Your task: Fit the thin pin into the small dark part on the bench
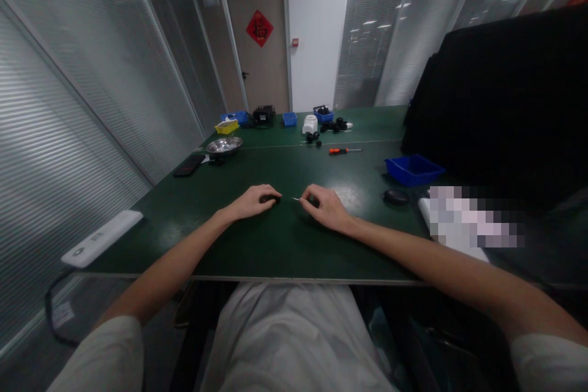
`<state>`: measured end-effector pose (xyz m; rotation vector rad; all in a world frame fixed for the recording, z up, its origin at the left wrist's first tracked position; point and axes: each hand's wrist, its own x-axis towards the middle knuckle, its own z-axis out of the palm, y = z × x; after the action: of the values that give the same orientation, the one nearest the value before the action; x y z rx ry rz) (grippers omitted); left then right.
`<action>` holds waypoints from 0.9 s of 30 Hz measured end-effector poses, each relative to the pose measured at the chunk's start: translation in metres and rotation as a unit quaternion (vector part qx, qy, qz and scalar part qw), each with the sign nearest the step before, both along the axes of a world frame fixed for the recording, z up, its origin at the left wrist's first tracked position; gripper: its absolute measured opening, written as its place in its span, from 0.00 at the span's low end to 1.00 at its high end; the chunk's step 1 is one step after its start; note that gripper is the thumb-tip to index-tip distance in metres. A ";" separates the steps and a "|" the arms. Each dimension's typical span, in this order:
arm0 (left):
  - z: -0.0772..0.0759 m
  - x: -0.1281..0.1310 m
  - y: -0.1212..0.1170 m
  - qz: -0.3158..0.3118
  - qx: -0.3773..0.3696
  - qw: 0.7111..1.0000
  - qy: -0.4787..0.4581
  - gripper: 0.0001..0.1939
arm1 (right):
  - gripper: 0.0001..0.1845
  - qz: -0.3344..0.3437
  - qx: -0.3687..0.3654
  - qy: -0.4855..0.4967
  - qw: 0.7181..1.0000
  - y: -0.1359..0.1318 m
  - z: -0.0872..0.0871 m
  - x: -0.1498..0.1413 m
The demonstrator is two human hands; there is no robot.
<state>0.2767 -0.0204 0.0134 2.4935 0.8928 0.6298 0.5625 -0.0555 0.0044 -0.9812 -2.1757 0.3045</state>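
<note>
Over the middle of the green table (229, 245), my left hand (253, 201) is closed on a small black part (271, 199), mostly covered by the fingers. Across a short gap, my right hand (324, 205) pinches a thin pale metal piece (295, 199) whose tip points left toward the black part. Something dark also shows inside the right fingers, too small to name. The two hands are apart, and the metal tip does not touch the black part. Beyond them lies an orange and black screwdriver (340, 151).
A blue tray (413, 171), a black mouse (395, 197) and a large black object (500, 92) stand at the right. A power strip (103, 237), phone (189, 165) and metal bowl (224, 146) are at the left. Small trays and a white device (310, 124) line the back.
</note>
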 end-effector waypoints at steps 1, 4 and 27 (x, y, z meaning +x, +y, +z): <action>0.001 -0.002 0.001 -0.002 0.002 1.000 0.007 0.16 | 0.08 0.000 0.003 0.002 1.000 0.001 -0.001 0.000; 0.002 -0.026 0.013 0.027 0.000 0.999 0.025 0.17 | 0.07 0.001 0.008 0.007 1.000 0.003 -0.002 0.001; -0.006 -0.266 0.041 0.584 0.081 0.804 0.075 0.14 | 0.07 0.016 -0.003 -0.018 1.000 0.002 0.002 0.001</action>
<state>0.0104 0.0208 0.0073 1.8551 2.5468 0.8581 0.5631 -0.0536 0.0060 -0.9618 -2.2259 0.3123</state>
